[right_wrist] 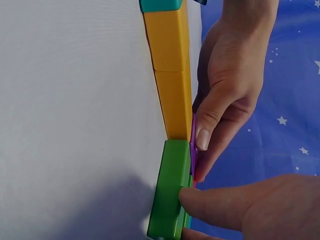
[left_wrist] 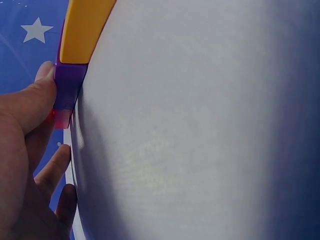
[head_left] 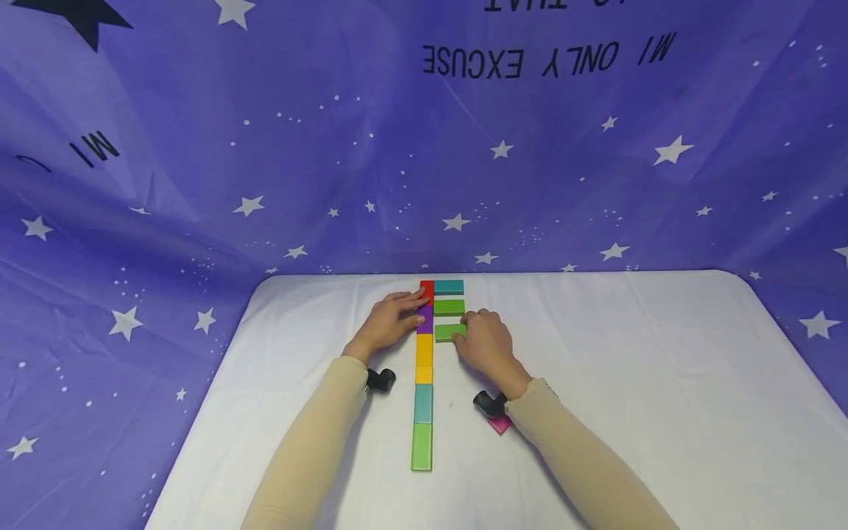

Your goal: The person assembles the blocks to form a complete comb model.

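Observation:
A straight column of coloured blocks runs along the white table, with a red block (head_left: 429,292) at its far end, then a purple block (head_left: 427,322) and yellow blocks (head_left: 424,350). My left hand (head_left: 387,322) rests its fingertips on the red block, its thumb on the purple one. In the left wrist view the fingers (left_wrist: 54,170) are extended. A green block (right_wrist: 170,185) sticks out sideways by the purple and yellow ones; my right hand (head_left: 488,342) pinches its outer end between thumb and finger. Farther back, another green block (head_left: 448,308) and a teal block (head_left: 448,288) lie parallel to it.
Nearer on the column are a teal block (head_left: 423,403) and a light green block (head_left: 421,447). A pink block (head_left: 500,425) lies partly hidden under the right wrist's black camera (head_left: 489,404). Behind the table (head_left: 629,368) hangs a purple starry cloth (head_left: 371,169).

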A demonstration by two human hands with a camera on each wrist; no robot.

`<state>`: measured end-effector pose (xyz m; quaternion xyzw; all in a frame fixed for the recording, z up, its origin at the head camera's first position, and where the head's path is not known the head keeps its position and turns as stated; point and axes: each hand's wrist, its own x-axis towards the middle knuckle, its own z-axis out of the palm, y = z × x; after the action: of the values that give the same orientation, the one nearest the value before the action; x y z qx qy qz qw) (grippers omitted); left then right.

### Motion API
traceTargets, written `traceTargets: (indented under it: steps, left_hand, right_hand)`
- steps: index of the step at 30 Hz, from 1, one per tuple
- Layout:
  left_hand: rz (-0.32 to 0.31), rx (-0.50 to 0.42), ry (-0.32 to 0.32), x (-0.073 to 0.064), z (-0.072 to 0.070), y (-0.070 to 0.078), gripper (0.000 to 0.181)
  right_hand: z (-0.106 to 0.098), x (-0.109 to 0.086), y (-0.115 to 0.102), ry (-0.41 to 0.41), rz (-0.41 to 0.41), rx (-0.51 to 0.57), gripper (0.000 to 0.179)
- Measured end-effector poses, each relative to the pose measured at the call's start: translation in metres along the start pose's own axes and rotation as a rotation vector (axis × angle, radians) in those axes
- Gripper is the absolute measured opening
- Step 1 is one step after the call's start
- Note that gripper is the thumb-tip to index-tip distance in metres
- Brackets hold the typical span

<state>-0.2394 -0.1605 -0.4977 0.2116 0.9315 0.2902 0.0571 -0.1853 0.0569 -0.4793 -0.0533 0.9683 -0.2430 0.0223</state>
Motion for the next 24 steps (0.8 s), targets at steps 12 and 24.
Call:
traceTargets:
  steps: [12, 24]
  left_hand:
    - [0.005, -0.001, 0.006, -0.0019, 0.0010, -0.0009, 0.048]
    - [0.004, 0.005, -0.003, 0.0001, 0.0003, -0.0007, 0.047]
  right_hand:
    - [0.0042, 0.0011, -0.0002, 0.013, 0.000, 0.013, 0.038]
    - [0.0030, 0.0025, 0.0010, 0.043, -0.030, 0.024, 0.036]
